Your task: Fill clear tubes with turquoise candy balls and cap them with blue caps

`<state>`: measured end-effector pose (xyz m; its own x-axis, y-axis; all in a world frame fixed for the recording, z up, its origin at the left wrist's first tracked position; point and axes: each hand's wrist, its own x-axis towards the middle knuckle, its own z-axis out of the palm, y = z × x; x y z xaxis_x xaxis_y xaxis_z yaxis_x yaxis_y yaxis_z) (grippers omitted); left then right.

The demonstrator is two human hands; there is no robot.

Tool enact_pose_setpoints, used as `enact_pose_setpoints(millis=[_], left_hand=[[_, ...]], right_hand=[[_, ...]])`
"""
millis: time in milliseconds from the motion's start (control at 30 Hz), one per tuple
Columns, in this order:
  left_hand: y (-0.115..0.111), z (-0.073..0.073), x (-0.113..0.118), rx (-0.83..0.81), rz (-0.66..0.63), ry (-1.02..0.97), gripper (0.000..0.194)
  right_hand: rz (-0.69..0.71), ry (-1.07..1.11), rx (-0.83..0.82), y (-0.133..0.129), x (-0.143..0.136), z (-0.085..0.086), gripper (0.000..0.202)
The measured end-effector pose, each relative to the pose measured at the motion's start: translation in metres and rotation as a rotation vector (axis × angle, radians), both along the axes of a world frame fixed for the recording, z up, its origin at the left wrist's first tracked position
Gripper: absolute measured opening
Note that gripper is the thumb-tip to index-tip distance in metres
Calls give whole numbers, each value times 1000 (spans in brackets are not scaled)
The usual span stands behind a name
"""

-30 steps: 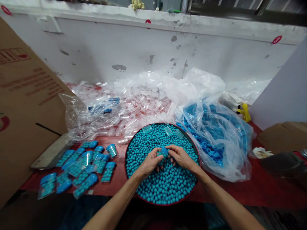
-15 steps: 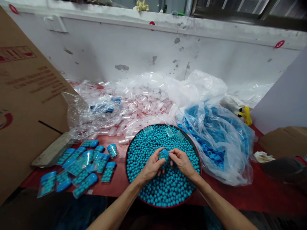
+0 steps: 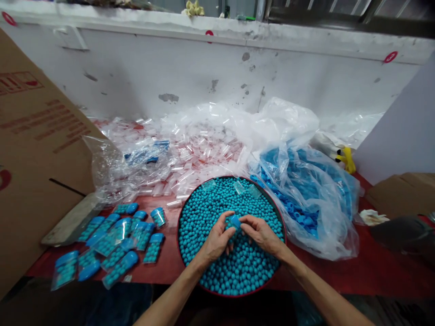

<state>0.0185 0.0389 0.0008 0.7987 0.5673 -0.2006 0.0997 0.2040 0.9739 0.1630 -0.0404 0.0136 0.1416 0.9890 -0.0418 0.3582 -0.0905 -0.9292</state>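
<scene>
A round red-rimmed tub (image 3: 179, 240) full of small teal balls (image 3: 234, 276) stands at the table's front edge. Over the balls, my left hand (image 3: 217, 235) grips a small clear container with a blue cap (image 3: 234, 222), its fingers wrapped round the body. From the right, my right hand (image 3: 260, 232) has its thumb and fingers closed on the capped end. Clear empty containers (image 3: 239, 187) lie on the balls at the back of the tub. Left of the tub, several filled containers with blue caps (image 3: 153, 248) lie on the red table.
Many clear empty containers (image 3: 204, 149) are heaped behind the tub. A clear plastic bag (image 3: 340, 235) of blue caps (image 3: 302, 217) lies to the right. A cardboard box (image 3: 44, 136) borders the left, beside a grey slab (image 3: 68, 222). A yellow-handled tool (image 3: 348, 159) lies at the back right.
The view has shifted slightly. The capped container has tilted a little between my hands, and the fingers of my right hand have moved slightly on its cap.
</scene>
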Motion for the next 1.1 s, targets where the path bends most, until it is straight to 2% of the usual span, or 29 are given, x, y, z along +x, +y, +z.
enact_pose_setpoints(millis=[67, 167, 233, 333, 433, 500, 567, 633, 700, 733, 833, 900, 1000, 1100], left_hand=[[1, -2, -1, 18, 9, -7, 44], [1, -5, -1, 25, 5, -25, 34], [1, -8, 0, 11, 6, -38, 31], [1, -10, 0, -3, 39, -37, 30], [3, -9, -2, -33, 47, -32, 35], [5, -8, -2, -65, 8, -41, 38], [5, -8, -2, -83, -32, -49, 39], [5, -7, -2, -90, -37, -46, 40], [3, -5, -1, -86, -8, -41, 43], [2, -4, -1, -69, 17, -42, 46], [-1, 2, 0, 47, 120, -79, 49], [-1, 6, 1, 80, 152, -119, 49], [-1, 11, 2, -15, 116, -156, 47], [-3, 14, 4, -92, 80, -194, 40]], right_hand=[[-9, -79, 41, -2, -2, 1, 25], [59, -167, 49, -5, -1, 2, 25], [71, -145, 13, -6, -1, 1, 27], [9, -100, 27, -7, -2, 0, 28], [39, 47, 8, -6, 1, 2, 30], [45, 203, -52, -3, 6, 4, 33], [-39, 327, -89, 2, 9, 5, 38], [-172, 358, -82, 8, 8, 4, 45], [-260, 259, -24, 12, 2, 2, 46], [-261, 162, 21, 11, -2, 1, 43], [-126, -169, 126, 5, -15, -1, 42], [-8, -311, 119, 1, -22, -1, 58], [33, -387, 102, -1, -28, 0, 82], [-36, -409, 188, 1, -31, 2, 72]])
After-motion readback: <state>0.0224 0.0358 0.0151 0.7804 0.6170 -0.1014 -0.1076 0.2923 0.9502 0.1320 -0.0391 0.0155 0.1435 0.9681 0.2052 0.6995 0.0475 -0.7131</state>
